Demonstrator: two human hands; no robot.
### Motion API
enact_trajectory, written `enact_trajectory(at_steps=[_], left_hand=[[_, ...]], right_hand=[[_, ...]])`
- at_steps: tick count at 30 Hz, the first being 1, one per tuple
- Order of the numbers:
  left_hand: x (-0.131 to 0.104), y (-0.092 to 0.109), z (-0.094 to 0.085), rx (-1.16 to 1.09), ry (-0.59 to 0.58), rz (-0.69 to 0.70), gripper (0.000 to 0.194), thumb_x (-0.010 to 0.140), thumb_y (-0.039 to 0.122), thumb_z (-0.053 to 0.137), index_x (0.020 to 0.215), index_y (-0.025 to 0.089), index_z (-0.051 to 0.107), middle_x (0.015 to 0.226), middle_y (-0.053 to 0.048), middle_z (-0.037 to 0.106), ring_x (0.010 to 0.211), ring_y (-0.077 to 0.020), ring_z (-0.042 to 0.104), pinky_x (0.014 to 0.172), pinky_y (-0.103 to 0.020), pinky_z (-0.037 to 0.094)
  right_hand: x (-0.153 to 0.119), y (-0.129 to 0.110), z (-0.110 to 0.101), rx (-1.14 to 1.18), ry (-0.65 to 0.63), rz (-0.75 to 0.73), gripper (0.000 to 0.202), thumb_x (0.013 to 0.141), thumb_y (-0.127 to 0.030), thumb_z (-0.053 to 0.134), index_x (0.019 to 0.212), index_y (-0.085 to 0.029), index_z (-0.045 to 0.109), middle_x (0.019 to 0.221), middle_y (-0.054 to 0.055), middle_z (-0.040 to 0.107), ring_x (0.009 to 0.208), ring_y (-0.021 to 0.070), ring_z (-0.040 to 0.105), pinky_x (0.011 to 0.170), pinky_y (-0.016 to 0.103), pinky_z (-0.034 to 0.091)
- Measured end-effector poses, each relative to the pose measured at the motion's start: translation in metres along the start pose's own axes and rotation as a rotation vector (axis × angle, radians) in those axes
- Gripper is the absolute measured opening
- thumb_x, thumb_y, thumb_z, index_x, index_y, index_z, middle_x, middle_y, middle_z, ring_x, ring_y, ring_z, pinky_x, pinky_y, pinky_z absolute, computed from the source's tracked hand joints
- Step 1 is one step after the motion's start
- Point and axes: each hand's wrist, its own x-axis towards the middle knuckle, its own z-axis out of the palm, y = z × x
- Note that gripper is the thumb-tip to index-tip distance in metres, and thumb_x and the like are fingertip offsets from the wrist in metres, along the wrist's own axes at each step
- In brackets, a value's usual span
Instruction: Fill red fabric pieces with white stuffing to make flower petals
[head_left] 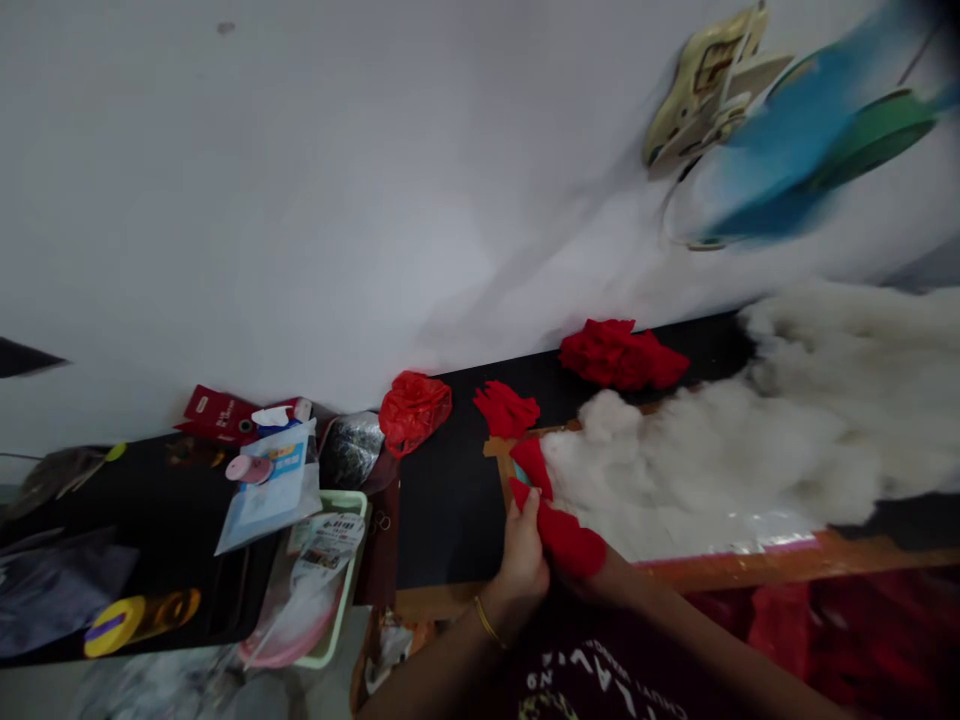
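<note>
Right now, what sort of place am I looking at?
Probably a small home workshop for stuffed items: loose white stuffing, red fabric in piles, and scissors by the basket.

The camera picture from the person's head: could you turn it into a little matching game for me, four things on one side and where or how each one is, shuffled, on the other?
Things
1. left hand
2. fluffy stuffing
3. small bottle
4. basket

Place, colour or state
A. lying on a white and blue packet
B. pale green, with plastic wrapping in it
C. gripping red cloth, with a gold-coloured bracelet at the wrist
D. white, heaped toward the right side of the picture

Right pairs: 1-C, 2-D, 3-A, 4-B
</note>
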Motion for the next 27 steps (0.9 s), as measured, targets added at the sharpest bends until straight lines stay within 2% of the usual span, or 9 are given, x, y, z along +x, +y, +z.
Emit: enact_trajectory(at_steps=[3,6,11,14,17,19,21,23,27], left_hand=[[-0.001,-0.007,0.001,0.009,-0.015,0.072,0.045,0.062,0.039,0.085,0.096,0.019,0.063,0.064,0.004,0.061,0.06,-0.0139,0.061,0.072,-0.03,0.051],[0.0,-0.013,0.0,0.007,-0.012,0.073,0.046,0.059,0.041,0.086,0.091,0.019,0.061,0.061,0.005,0.06,0.056,-0.0128,0.059,0.07,-0.03,0.052],[0.005,-0.004,-0.009,-0.021,0.044,-0.061,0.043,0.056,0.033,0.089,0.084,0.018,0.06,0.065,0.002,0.062,0.059,-0.0147,0.061,0.065,-0.029,0.052],[0.007,0.009,-0.011,-0.072,0.056,-0.111,0.042,0.065,0.043,0.083,0.094,0.021,0.062,0.069,0.001,0.063,0.06,-0.0159,0.062,0.066,-0.032,0.054],[0.009,0.02,-0.01,-0.088,-0.027,-0.06,0.043,0.073,0.053,0.073,0.103,0.024,0.063,0.075,0.0,0.066,0.064,-0.0165,0.064,0.071,-0.034,0.055],[0.012,0.024,-0.009,-0.099,-0.108,-0.002,0.034,0.075,0.049,0.072,0.092,0.02,0.064,0.081,-0.002,0.068,0.074,-0.0171,0.067,0.08,-0.034,0.054],[0.016,0.028,-0.008,-0.122,-0.129,0.033,0.025,0.074,0.038,0.074,0.078,0.017,0.063,0.084,-0.005,0.069,0.086,-0.0181,0.068,0.089,-0.032,0.051],[0.02,0.031,-0.006,-0.152,-0.11,0.031,0.021,0.072,0.032,0.075,0.072,0.016,0.06,0.079,-0.004,0.067,0.084,-0.0187,0.068,0.088,-0.032,0.051],[0.024,0.032,0.003,-0.158,-0.118,0.072,0.023,0.074,0.034,0.074,0.073,0.019,0.056,0.063,0.003,0.056,0.061,-0.0138,0.06,0.071,-0.031,0.052]], right_hand=[[0.01,-0.003,0.004,0.012,-0.008,0.03,0.059,0.084,-0.025,0.05,0.142,-0.027,0.047,0.136,0.009,0.06,0.13,0.0264,0.053,0.106,0.044,0.047],[0.016,-0.008,0.005,0.018,-0.017,0.033,0.056,0.081,-0.022,0.054,0.137,-0.029,0.053,0.135,0.01,0.061,0.128,0.0286,0.055,0.101,0.04,0.051],[0.015,-0.018,-0.009,0.029,-0.042,-0.005,0.058,0.082,-0.025,0.053,0.14,-0.024,0.051,0.14,0.013,0.057,0.13,0.028,0.053,0.103,0.041,0.049],[0.015,-0.019,-0.02,0.023,-0.077,-0.033,0.061,0.085,-0.026,0.05,0.146,-0.021,0.044,0.146,0.013,0.05,0.133,0.0255,0.05,0.106,0.041,0.046],[0.016,-0.019,-0.027,-0.021,-0.128,0.0,0.053,0.087,-0.025,0.049,0.139,-0.018,0.052,0.137,0.014,0.059,0.122,0.0274,0.06,0.099,0.041,0.052],[0.017,-0.02,-0.03,-0.04,-0.123,0.012,0.045,0.088,-0.023,0.048,0.131,-0.02,0.06,0.126,0.012,0.068,0.112,0.0275,0.066,0.094,0.04,0.055],[0.021,-0.024,-0.034,-0.035,-0.077,-0.03,0.044,0.089,-0.021,0.046,0.13,-0.02,0.061,0.123,0.012,0.069,0.112,0.0268,0.066,0.094,0.04,0.055],[0.026,-0.032,-0.037,-0.038,-0.016,-0.084,0.047,0.09,-0.019,0.045,0.136,-0.018,0.056,0.131,0.014,0.064,0.119,0.0278,0.062,0.099,0.042,0.053],[0.033,-0.04,-0.037,-0.103,0.024,-0.1,0.061,0.09,-0.018,0.045,0.151,-0.015,0.034,0.151,0.017,0.043,0.139,0.03,0.041,0.111,0.047,0.043]])
